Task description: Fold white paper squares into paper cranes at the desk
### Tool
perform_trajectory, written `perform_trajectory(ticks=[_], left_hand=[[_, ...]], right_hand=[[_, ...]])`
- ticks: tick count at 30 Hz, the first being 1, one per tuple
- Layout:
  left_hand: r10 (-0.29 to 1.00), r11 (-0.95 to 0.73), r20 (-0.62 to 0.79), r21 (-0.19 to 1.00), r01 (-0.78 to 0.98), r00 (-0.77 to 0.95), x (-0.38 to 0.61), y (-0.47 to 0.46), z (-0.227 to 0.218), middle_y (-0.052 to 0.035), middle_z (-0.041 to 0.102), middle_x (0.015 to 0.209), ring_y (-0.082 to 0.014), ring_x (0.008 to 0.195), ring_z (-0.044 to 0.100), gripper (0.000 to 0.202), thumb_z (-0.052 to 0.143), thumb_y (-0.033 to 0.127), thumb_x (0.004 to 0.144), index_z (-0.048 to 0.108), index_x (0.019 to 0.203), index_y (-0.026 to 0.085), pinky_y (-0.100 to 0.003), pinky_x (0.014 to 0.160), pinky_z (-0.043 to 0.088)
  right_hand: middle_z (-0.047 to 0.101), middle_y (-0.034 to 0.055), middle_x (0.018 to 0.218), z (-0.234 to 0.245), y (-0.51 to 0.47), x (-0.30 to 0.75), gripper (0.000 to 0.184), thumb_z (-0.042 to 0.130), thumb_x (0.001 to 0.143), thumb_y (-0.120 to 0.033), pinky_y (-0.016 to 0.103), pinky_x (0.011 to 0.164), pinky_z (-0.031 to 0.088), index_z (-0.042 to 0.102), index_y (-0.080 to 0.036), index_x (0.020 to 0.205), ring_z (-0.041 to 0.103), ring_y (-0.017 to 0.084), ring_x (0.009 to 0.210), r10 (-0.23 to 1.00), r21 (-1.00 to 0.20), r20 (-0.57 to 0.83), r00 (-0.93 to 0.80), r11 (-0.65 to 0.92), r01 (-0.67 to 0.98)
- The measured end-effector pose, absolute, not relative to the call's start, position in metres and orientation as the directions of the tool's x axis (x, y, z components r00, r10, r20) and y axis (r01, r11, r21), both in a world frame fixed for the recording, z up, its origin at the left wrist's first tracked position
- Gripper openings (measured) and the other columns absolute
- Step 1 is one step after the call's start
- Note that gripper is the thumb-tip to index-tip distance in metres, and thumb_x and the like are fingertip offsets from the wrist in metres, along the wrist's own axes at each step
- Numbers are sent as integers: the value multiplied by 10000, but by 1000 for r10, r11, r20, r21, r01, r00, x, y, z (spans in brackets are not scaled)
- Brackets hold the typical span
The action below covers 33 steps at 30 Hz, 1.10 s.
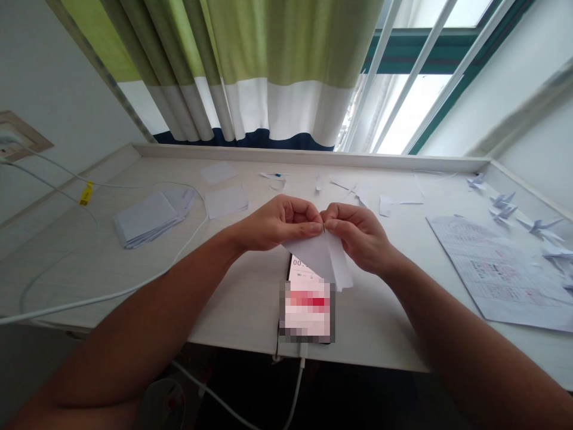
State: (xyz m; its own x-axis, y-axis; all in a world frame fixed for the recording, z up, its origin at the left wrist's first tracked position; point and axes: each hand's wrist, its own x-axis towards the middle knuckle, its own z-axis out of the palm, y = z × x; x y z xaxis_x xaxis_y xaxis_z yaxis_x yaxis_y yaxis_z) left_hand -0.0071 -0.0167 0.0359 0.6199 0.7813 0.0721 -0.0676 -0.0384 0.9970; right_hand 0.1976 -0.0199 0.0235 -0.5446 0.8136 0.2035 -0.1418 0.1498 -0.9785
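Note:
Both hands meet above a white desk, pinching one piece of white paper [316, 257] at its upper edge. My left hand [286, 222] is closed with thumb and fingers on the paper's left side. Close against it, my right hand [356, 233] pinches the paper's right side, near a crease. The sheet hangs down in a pointed shape with a fold running along it. Below lies a phone [304, 272], its screen lit and partly covered by the paper. The fingertips hide the paper's top edge.
A stack of white paper [147, 218] and two loose sheets [226, 202] lie on the left. Paper scraps [385, 206] are scattered at the back. Several folded paper cranes [504, 209] line the right edge beside a written sheet [496, 269]. A white cable [147, 280] crosses the left side.

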Motion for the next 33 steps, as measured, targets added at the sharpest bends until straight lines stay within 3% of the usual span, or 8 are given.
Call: perform_trajectory(ticks=[9, 15, 22, 26, 30, 33], left_hand=[[845, -117, 134, 991, -66, 517, -14, -12, 36, -71, 779, 807, -184, 716, 736, 268, 871, 415, 812, 774, 852, 168, -281, 615, 597], [847, -143, 137, 989, -28, 513, -18, -11, 39, -48, 769, 752, -187, 677, 740, 269, 859, 386, 831, 795, 1005, 192, -269, 579, 572], [943, -107, 174, 966, -237, 283, -20, -5, 33, -33, 735, 790, -183, 668, 724, 483, 793, 617, 830, 742, 1046, 188, -282, 575, 598], [928, -10, 135, 941, -339, 347, -14, -6, 29, -64, 770, 870, -219, 771, 756, 575, 764, 696, 816, 725, 1099, 197, -351, 704, 638], [871, 50, 159, 912, -407, 464, 1, -14, 23, -105, 798, 1012, -245, 929, 769, 487, 880, 557, 761, 762, 1057, 189, -337, 802, 617], [896, 75, 111, 916, -394, 429, 11, -21, 20, -113, 801, 1067, -258, 986, 765, 394, 891, 441, 787, 773, 1053, 175, -338, 823, 610]], right_hand=[[636, 35, 721, 22, -12, 201, 332, 769, 872, -462, 309, 670, 508, 691, -185, 705, 592, 164, 722, 854, -986, 119, -506, 42, -161], [620, 8, 679, 24, -13, 204, 355, 870, 800, -460, 277, 587, 486, 671, -194, 676, 575, 143, 659, 814, -990, 82, -575, 1, -138], [670, 26, 759, 27, -12, 205, 319, 859, 822, -468, 297, 633, 529, 692, -211, 731, 624, 171, 741, 882, -967, 207, -423, 118, -227], [651, 19, 750, 26, -10, 207, 334, 869, 806, -473, 296, 635, 526, 679, -212, 721, 611, 169, 734, 906, -959, 225, -358, 142, -244], [645, 16, 745, 27, -10, 207, 358, 871, 799, -496, 299, 621, 529, 670, -211, 720, 615, 169, 718, 905, -954, 236, -355, 147, -260], [636, 7, 729, 29, -12, 206, 358, 887, 788, -479, 281, 600, 513, 671, -203, 718, 590, 148, 684, 893, -948, 257, -370, 158, -277]])
